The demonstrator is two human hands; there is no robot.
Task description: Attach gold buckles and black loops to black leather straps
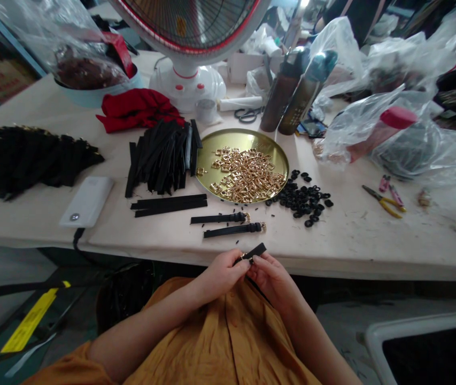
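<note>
In front of the table edge, my left hand (224, 274) and my right hand (270, 271) meet over a short black strap (258, 249) with a gold buckle at its near end. Fingers of both hands are pinched on it; its lower part is hidden by them. Just beyond lie two black straps with buckles, one nearer (231, 230) and one farther (217, 218). Behind them a round gold tray (203, 184) carries a heap of gold buckles (247, 174). Small black loops (306, 199) are piled to the tray's right. Plain black strips (159, 160) are stacked to its left.
A white fan (187, 85) stands at the back, with a red cloth (139, 109) before it. Two bottles (284, 91) and scissors (247, 115) are behind the tray. Yellow-handled pliers (384, 202) lie right. A white power bank (87, 202) and bundled black straps (27, 160) lie left.
</note>
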